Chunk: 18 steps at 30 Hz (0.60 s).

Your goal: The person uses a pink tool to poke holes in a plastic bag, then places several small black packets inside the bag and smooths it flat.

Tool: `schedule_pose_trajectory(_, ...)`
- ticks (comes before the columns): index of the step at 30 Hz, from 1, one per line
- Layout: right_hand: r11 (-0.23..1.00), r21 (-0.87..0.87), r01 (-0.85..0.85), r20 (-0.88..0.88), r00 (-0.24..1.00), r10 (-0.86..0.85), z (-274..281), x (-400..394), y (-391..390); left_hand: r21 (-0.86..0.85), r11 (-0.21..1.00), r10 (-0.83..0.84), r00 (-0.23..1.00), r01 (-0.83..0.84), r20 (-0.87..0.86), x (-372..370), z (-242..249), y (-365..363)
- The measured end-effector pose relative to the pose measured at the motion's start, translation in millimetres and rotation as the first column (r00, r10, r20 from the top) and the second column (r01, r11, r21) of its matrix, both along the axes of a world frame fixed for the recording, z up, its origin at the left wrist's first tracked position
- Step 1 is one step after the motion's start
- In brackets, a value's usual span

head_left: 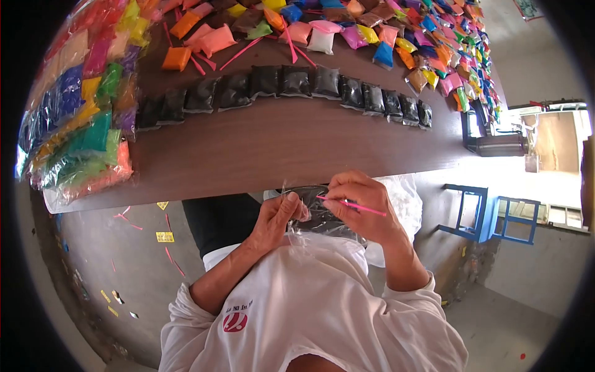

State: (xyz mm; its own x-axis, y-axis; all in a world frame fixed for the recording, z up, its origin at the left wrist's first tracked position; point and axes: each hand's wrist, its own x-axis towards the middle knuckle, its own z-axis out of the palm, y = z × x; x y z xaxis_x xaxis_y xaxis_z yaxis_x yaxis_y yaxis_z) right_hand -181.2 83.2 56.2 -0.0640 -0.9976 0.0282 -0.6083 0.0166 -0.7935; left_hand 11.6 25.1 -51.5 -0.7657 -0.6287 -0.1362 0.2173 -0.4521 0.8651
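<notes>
Just off the table's front edge, my left hand (277,217) is closed on the gathered clear plastic of a bag (316,214) with dark contents. My right hand (362,204) pinches a thin pink strip (365,209) at the bag's right side; the strip's tip points left over the bag. The fingers of both hands are close together but apart. Beyond them, a curved row of small black packets (266,80) lies side by side on the brown table (279,139).
Stacked bags of coloured packets (93,130) lie at the table's left. Many small coloured packets (384,56) and pink strips cover the far side. A metal flask (501,145) is at right, a blue stool (474,214) below it. More strips lie on the floor (145,273).
</notes>
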Motion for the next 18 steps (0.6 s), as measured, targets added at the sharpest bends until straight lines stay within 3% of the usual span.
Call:
schedule_pose_trajectory(5, 0.991, -0.018, 0.131, -0.028, 0.991, -0.131, 6.2, 6.9, 4.8, -0.002, 1.000, -0.009, 0.999, 0.010, 0.040, 0.2, 2.1, -1.1)
schedule_pose_trajectory(8, 0.987, 0.098, 0.128, 0.021, 0.991, -0.130, -1.5, -4.1, 6.0, 0.012, 1.000, -0.026, 0.999, 0.025, 0.041, 1.4, -1.3, -1.1)
schedule_pose_trajectory(11, 0.930, 0.348, 0.116, 0.253, 0.944, -0.212, -5.2, -10.8, 4.8, 0.030, 0.999, -0.038, 0.998, 0.037, 0.045, 2.4, -2.5, 0.3)
schedule_pose_trajectory(14, 0.816, 0.576, 0.049, 0.293, 0.919, -0.263, -2.4, -24.4, -4.9, 0.006, 0.999, -0.047, 0.998, 0.046, 0.043, 3.6, -1.6, -0.2)
schedule_pose_trajectory(18, 0.886, 0.462, -0.048, 0.334, 0.934, -0.124, -2.3, -38.9, -3.7, -0.015, 0.999, -0.044, 0.997, 0.045, 0.055, 5.6, 1.2, -0.2)
